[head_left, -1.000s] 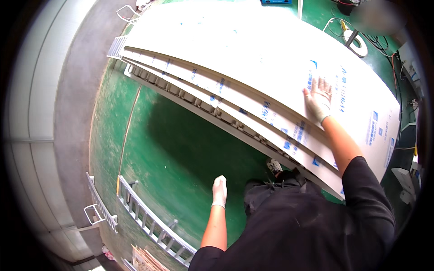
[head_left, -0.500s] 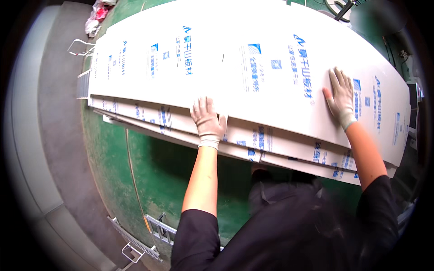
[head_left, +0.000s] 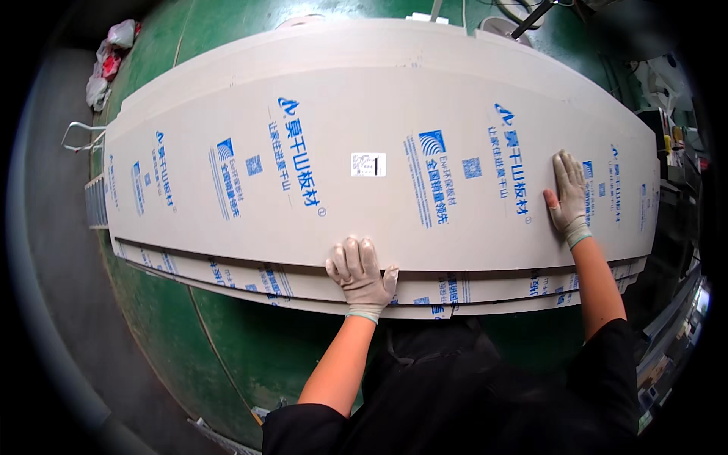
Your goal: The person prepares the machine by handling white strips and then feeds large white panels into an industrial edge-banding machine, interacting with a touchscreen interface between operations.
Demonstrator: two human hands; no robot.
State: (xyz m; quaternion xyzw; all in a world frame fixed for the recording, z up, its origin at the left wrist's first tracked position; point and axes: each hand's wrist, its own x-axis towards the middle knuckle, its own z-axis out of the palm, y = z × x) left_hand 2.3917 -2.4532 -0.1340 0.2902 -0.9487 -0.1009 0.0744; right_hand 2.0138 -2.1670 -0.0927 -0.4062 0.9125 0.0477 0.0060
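The person's left hand (head_left: 361, 274) lies flat at the near edge of the top board (head_left: 364, 114), a big pale sheet with blue print. The fingers are spread and hold nothing. The right hand (head_left: 570, 199) lies flat on the same board, far off to the side, fingers open too. Both hands wear light gloves. Under the left hand, the edges of more boards (head_left: 303, 288) stick out from the stack. A small white sticker (head_left: 368, 164) sits on the board between the hands, further away. Below the hands is green floor (head_left: 258, 349). Far past the left hand lie some bags (head_left: 106, 64).
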